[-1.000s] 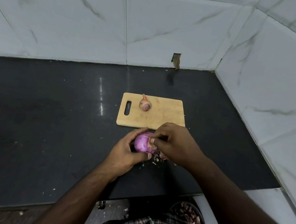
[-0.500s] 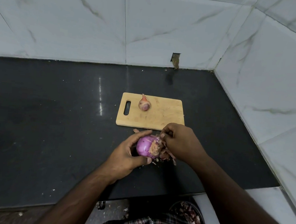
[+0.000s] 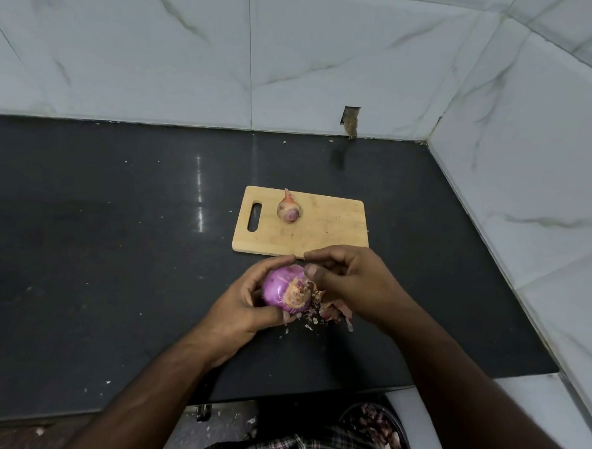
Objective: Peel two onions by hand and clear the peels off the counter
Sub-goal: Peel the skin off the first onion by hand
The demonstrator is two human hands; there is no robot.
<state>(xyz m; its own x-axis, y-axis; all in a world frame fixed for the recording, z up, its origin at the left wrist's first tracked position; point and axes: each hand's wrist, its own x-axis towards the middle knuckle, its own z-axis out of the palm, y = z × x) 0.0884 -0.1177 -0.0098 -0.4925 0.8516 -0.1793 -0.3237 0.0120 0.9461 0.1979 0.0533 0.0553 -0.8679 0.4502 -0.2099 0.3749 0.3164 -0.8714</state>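
Two onions appear. The purple onion, largely stripped, sits cupped in the left hand, whose fingers and thumb curl round it with the fibrous root end turned toward the viewer. The right hand hovers just right of that bulb, thumb and forefinger drawn close together at its upper edge; whether a scrap of skin is pinched between them cannot be told. Beyond both hands, a second onion in its papery tan skin lies on the wooden cutting board. A heap of loose peels lies on the black counter, beneath the right wrist and just beside the held bulb.

Handling, as judged: the bared flesh is firm, smooth and probably slick, so a cupping hold around its girth suits it. Remaining skin is thin, dry and brittle; it tears readily and is best nipped where it clings near the root tuft. The peels are featherlight and scatter easily.
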